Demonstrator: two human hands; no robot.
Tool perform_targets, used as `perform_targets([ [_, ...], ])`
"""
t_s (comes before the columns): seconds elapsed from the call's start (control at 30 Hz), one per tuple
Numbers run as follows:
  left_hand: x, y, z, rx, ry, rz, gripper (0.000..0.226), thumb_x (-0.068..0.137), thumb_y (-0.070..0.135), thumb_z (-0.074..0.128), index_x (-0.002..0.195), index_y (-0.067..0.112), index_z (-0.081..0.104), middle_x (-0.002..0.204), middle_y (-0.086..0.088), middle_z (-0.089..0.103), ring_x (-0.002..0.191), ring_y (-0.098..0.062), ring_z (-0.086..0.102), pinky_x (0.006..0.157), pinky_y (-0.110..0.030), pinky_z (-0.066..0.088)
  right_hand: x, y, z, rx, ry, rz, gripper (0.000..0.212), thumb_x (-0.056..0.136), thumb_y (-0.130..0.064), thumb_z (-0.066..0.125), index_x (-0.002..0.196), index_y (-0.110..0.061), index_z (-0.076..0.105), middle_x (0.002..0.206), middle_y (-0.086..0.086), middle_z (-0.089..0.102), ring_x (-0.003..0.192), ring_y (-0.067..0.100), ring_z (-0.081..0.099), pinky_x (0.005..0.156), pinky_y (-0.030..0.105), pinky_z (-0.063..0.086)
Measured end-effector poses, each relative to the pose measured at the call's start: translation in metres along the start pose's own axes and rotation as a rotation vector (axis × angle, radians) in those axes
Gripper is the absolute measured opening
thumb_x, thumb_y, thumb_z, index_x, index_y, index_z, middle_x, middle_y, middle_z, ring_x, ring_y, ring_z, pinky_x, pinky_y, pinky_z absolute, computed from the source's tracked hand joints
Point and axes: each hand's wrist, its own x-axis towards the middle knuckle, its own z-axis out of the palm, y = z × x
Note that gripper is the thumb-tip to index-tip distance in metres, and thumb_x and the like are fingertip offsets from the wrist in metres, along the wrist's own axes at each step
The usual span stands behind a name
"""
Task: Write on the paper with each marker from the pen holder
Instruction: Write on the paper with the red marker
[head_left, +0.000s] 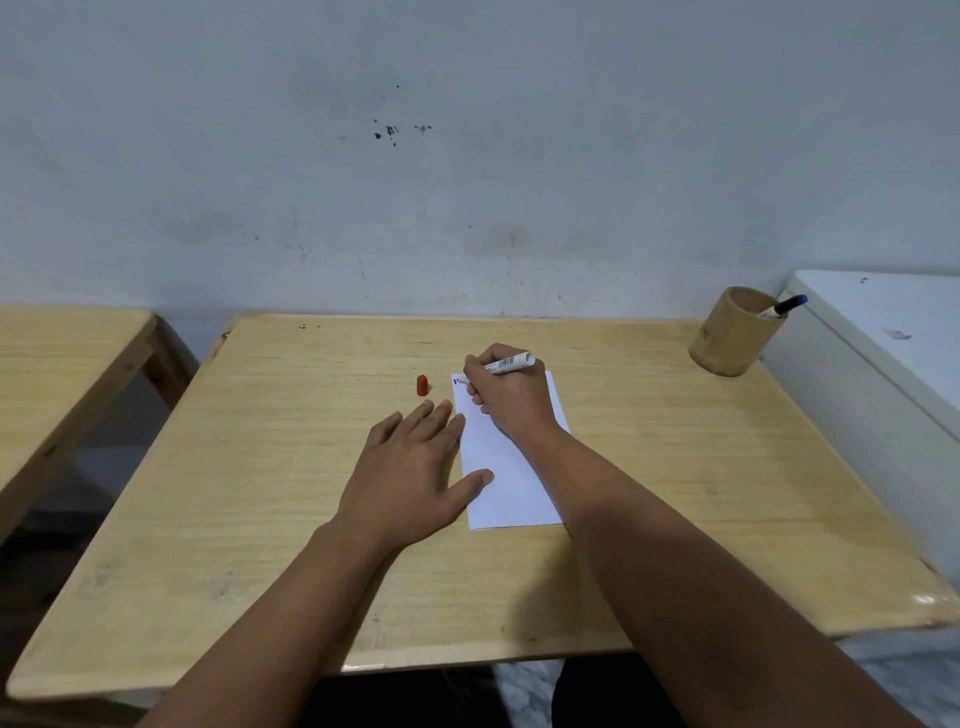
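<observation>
My right hand (506, 395) hid the marker's (506, 364) tip and much of the paper's (511, 467) top — the blue mark there was too small to read. The holder (735, 332) swallowed most of the blue pen (787, 306). Both my forearms ran off the bottom edge.

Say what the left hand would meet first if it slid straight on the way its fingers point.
Probably the red cap, standing on the table just beyond the left hand fingertips; depth is hard to judge.
</observation>
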Motion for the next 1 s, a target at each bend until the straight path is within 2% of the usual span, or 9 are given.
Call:
perform_targets([
  [0.17,0.0,0.002,-0.001,0.0,0.002,0.001,0.082,0.093,0.077,0.031,0.158,0.027,0.037,0.168,0.004,0.03,0.157,-0.013,0.019,0.126,-0.043,0.016,0.0,0.0,0.0,0.041,0.007,0.023,0.025,0.086,-0.031,0.071,0.064,-0.02,0.063,0.073,0.014,0.077,0.059,0.02,0.069,0.061,0.034,0.054],
  [0.3,-0.001,0.0,0.0,-0.013,0.014,0.003,0.082,0.092,0.076,0.034,0.157,0.026,0.039,0.167,0.003,0.031,0.157,-0.013,0.019,0.126,-0.043,0.016,-0.004,-0.009,-0.008,0.135,0.066,-0.014,0.03,0.093,-0.037,0.079,0.08,-0.013,0.067,0.076,0.016,0.076,0.051,0.016,0.064,0.051,0.029,0.053],
  [0.4,0.0,0.003,-0.002,-0.01,0.014,-0.008,0.083,0.091,0.077,0.035,0.157,0.027,0.039,0.167,0.004,0.031,0.157,-0.012,0.019,0.125,-0.041,0.015,-0.006,-0.022,-0.02,0.2,0.136,0.0,0.037,0.091,-0.043,0.082,0.085,-0.01,0.066,0.073,0.012,0.071,0.047,0.011,0.055,0.044,0.024,0.043],
  [0.5,0.001,0.003,-0.008,-0.029,-0.002,-0.013,0.081,0.089,0.076,0.042,0.154,0.028,0.045,0.164,0.006,0.038,0.154,-0.013,0.028,0.122,-0.043,0.022,-0.006,-0.041,-0.036,0.332,0.097,0.017,0.036,0.097,-0.047,0.073,0.087,-0.013,0.076,0.076,0.008,0.073,0.053,0.016,0.055,0.046,0.023,0.041],
  [0.6,0.008,0.003,-0.02,-0.187,0.162,-0.063,0.065,0.086,0.069,0.058,0.141,0.035,0.056,0.137,0.012,0.06,0.129,-0.013,0.054,0.1,-0.041,0.048,-0.008,-0.063,-0.056,0.384,0.1,0.034,0.034,0.106,-0.036,0.058,0.093,-0.011,0.078,0.073,0.009,0.07,0.048,0.013,0.05,0.046,0.021,0.04],
  [0.67,0.02,-0.002,-0.028,-0.292,0.371,-0.165,0.048,0.089,0.053,0.066,0.135,0.038,0.059,0.117,0.016,0.06,0.111,-0.013,0.058,0.083,-0.037,0.052,-0.011,-0.069,-0.068,0.343,0.109,-0.002,0.019,0.103,-0.026,0.063,0.093,-0.013,0.073,0.067,0.004,0.061,0.048,0.013,0.048,0.048,0.022,0.039],
  [0.7,0.027,-0.007,-0.031,-0.321,0.401,-0.219,0.045,0.091,0.047,0.065,0.135,0.038,0.059,0.116,0.014,0.06,0.109,-0.015,0.059,0.08,-0.037,0.053,-0.014,-0.071,-0.073,0.316,0.099,-0.025,0.013,0.101,-0.024,0.068,0.092,-0.015,0.07,0.066,0.003,0.059,0.049,0.013,0.049,0.049,0.022,0.04],
  [0.83,0.051,-0.022,-0.036,-0.294,0.183,-0.349,0.041,0.095,0.043,0.061,0.134,0.032,0.064,0.126,0.007,0.061,0.111,-0.019,0.065,0.085,-0.039,0.055,-0.024,-0.072,-0.086,0.276,0.037,0.01,0.011,0.095,-0.025,0.079,0.094,-0.015,0.073,0.075,0.004,0.073,0.054,0.012,0.057,0.052,0.024,0.047],
  [1.0,0.059,-0.022,-0.037,-0.336,0.179,-0.432,0.016,0.093,0.03,0.067,0.104,0.025,0.079,0.106,0.006,0.078,0.102,-0.022,0.07,0.082,-0.035,0.054,-0.038,-0.061,-0.09,0.259,-0.026,0.064,0.009,0.097,-0.013,0.071,0.101,-0.016,0.079,0.091,0.011,0.084,0.06,0.013,0.06,0.055,0.024,0.05],
])
